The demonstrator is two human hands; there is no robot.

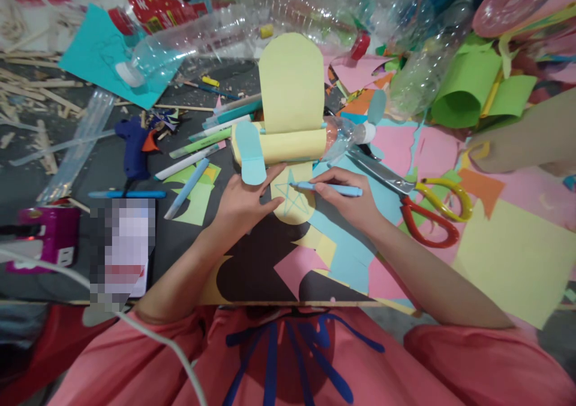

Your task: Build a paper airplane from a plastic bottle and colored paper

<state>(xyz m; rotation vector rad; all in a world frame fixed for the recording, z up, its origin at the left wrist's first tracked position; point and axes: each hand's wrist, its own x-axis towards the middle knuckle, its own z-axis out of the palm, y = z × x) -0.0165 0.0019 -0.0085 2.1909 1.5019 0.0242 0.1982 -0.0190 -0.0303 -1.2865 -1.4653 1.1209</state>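
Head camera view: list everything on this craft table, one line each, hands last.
yellow paper craft: 1, pale yellow with light blue wings, centre, a blue star drawn on its lower flap
blue marker: 1, light blue, tip on the star
scissors: 1, red and yellow handles, right of the craft
glue gun: 1, dark blue, left of centre
pens and markers: several, green, white, blue, left of the craft
plastic bottles: several, clear, along the top
green paper roll: 1, green, upper right
paper scraps: many, pink, blue, yellow, orange, right half
wooden sticks: many, pale, far left
left hand: pressing the craft's lower flap
right hand: gripping the blue marker
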